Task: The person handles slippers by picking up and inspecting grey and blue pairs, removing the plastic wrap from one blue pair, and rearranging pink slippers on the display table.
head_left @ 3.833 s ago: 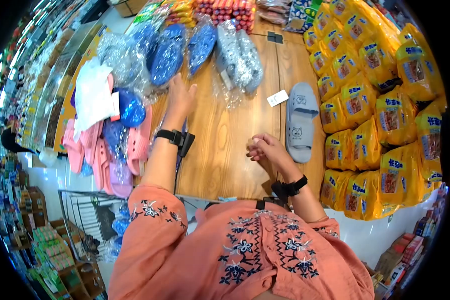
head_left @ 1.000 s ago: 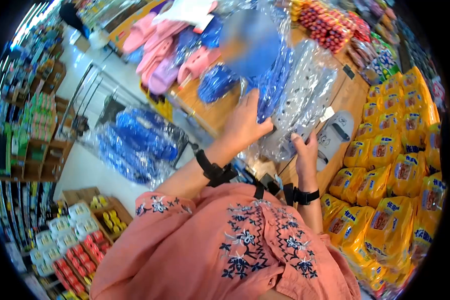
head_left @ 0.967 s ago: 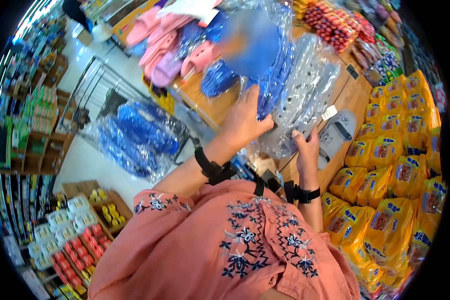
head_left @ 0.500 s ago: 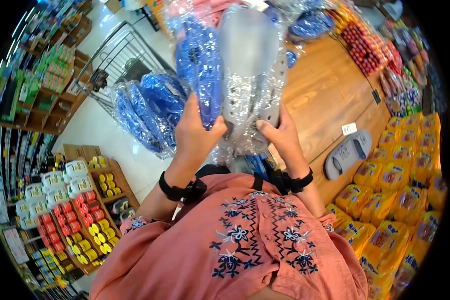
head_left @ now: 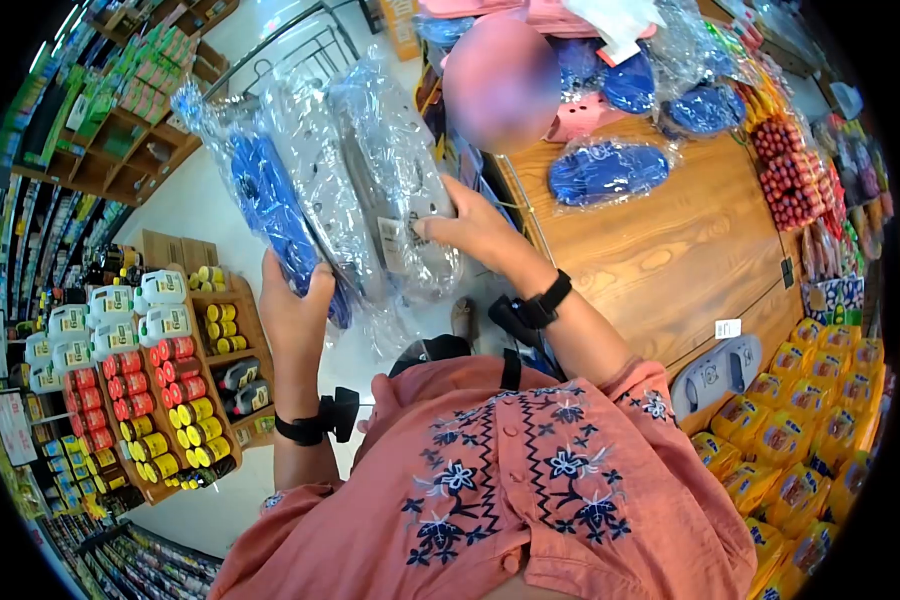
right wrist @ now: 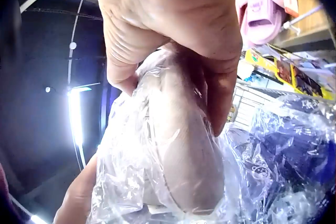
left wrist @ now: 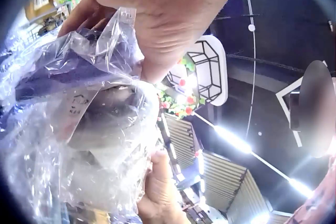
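Gripping the near end of the blue slippers (head_left: 265,185), thumb and fingers wrapped about their clear film, the left hand (head_left: 295,300) is loaded in my head view. The right hand (head_left: 475,230) grasps the grey slippers (head_left: 385,130), likewise bagged, by their near end; its thumb lies over the film beside a white label (head_left: 390,243). My right wrist view confirms thumb and fingers on opposite sides of the grey goods; my left wrist view shows the left hand bent over crumpled film, its fingers partly hidden. Both loads are held side by side, blue to the left, off the worktop (head_left: 660,250) and above the floor (head_left: 180,245), with a wire cart (head_left: 305,50) beyond them. I cannot tell how many pieces the grey bagging contains. On the worktop I record one wrapped blue slipper (head_left: 608,173) lying flat, a pink clog (head_left: 578,120) near it, and red packs (head_left: 795,170) at the far right. Nearer me lies a grey slide (head_left: 715,375), a white tag (head_left: 728,328) just beside it and yellow packs (head_left: 790,440) adjacent. At left, a wooden stand (head_left: 250,350) carries white jugs (head_left: 110,310).
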Demonstrator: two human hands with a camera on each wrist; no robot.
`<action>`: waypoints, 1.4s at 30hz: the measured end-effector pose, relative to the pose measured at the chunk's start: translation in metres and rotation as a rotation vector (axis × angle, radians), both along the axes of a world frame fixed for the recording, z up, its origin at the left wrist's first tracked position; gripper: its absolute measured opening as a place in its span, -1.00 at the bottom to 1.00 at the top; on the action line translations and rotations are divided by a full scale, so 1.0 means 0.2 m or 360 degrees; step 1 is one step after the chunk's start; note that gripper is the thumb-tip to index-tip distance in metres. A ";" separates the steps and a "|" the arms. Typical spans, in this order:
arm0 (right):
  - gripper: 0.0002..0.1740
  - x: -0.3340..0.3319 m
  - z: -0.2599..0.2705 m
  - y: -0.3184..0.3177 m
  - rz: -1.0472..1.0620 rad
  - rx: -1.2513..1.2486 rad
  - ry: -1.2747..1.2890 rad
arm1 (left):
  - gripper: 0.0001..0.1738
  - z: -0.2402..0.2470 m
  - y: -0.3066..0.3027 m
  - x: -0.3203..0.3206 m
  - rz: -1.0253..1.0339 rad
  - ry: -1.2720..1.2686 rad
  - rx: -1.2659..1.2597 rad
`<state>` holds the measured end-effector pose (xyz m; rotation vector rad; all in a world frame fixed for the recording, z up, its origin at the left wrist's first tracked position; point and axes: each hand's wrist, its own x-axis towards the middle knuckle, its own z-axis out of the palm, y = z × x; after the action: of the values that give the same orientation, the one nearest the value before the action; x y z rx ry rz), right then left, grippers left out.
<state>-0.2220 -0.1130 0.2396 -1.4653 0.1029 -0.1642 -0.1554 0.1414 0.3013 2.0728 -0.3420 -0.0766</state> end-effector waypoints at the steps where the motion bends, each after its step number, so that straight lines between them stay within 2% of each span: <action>1: -0.11 0.06 -0.05 -0.01 0.0018 0.0038 0.0047 | -0.39 -0.05 0.03 0.05 0.0045 0.0045 0.0075; 3: -0.09 0.19 -0.28 -0.02 -0.0048 0.0011 0.0177 | -0.33 -0.18 0.06 0.13 0.0153 0.0003 0.0371; 4: -0.09 0.22 -0.30 -0.02 -0.0012 -0.0127 0.0255 | -0.45 -0.33 0.09 0.17 0.0127 -0.0080 0.0358; 6: -0.08 0.28 -0.35 -0.02 0.0056 -0.0401 0.0409 | -0.36 -0.45 0.07 0.19 -0.0001 -0.0106 0.0266; 7: -0.18 0.31 -0.38 -0.01 0.0168 -0.0443 0.0467 | -0.34 -0.46 0.06 0.19 0.0012 -0.0120 0.0306; 11: -0.12 0.35 -0.45 -0.01 0.0244 -0.0370 0.0594 | -0.29 -0.46 0.02 0.18 0.0012 -0.0166 0.0437; 15: -0.11 0.30 -0.50 -0.02 0.0083 -0.0119 0.0629 | -0.24 -0.42 0.05 0.22 -0.0051 -0.0153 0.0502; 17: -0.07 0.30 -0.56 -0.02 0.0017 0.0156 0.0675 | -0.24 -0.44 0.10 0.23 -0.0003 -0.0495 0.0679; 18: -0.08 0.30 -0.60 -0.02 -0.0007 0.0085 0.0669 | -0.25 -0.45 0.12 0.23 0.0020 -0.0669 0.0763; 19: -0.10 0.30 -0.65 -0.02 -0.0033 0.0013 0.0665 | -0.22 -0.44 0.11 0.23 0.0057 -0.0486 0.0543; 22: -0.15 0.29 -0.70 0.00 -0.0092 0.0011 0.0625 | -0.20 -0.54 0.09 0.24 0.0119 -0.0406 0.0408; 25: -0.21 0.32 -0.69 0.04 -0.0213 0.0058 0.0533 | -0.20 -0.57 0.08 0.26 -0.0044 -0.0432 0.0434; 29: -0.26 0.39 -0.68 0.08 -0.0385 0.0095 0.0377 | -0.20 -0.59 0.09 0.34 0.0051 -0.0482 0.0366; 32: -0.31 0.40 -0.63 0.08 -0.0232 -0.0144 0.0544 | -0.22 -0.67 0.10 0.41 -0.0111 -0.0358 0.0377; 35: -0.35 0.38 -0.71 0.08 -0.0186 -0.0266 0.0771 | -0.21 -0.68 0.07 0.43 -0.0165 -0.0407 0.0445; 38: -0.35 0.35 -0.76 0.09 -0.0231 -0.0301 0.0691 | -0.21 -0.69 0.07 0.39 -0.0165 -0.0390 0.0425; 41: -0.31 0.34 -0.71 0.10 -0.0283 -0.0376 0.0703 | -0.23 -0.67 0.10 0.41 -0.0123 -0.0395 0.0412; 42: -0.32 0.32 -0.66 0.10 -0.0225 -0.0272 0.0768 | -0.24 -0.65 0.11 0.40 -0.0092 -0.0421 0.0383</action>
<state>-0.1577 -0.0923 0.1086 -1.6448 0.5971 0.0715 -0.0745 0.1637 0.1708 2.3165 -0.5779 0.1292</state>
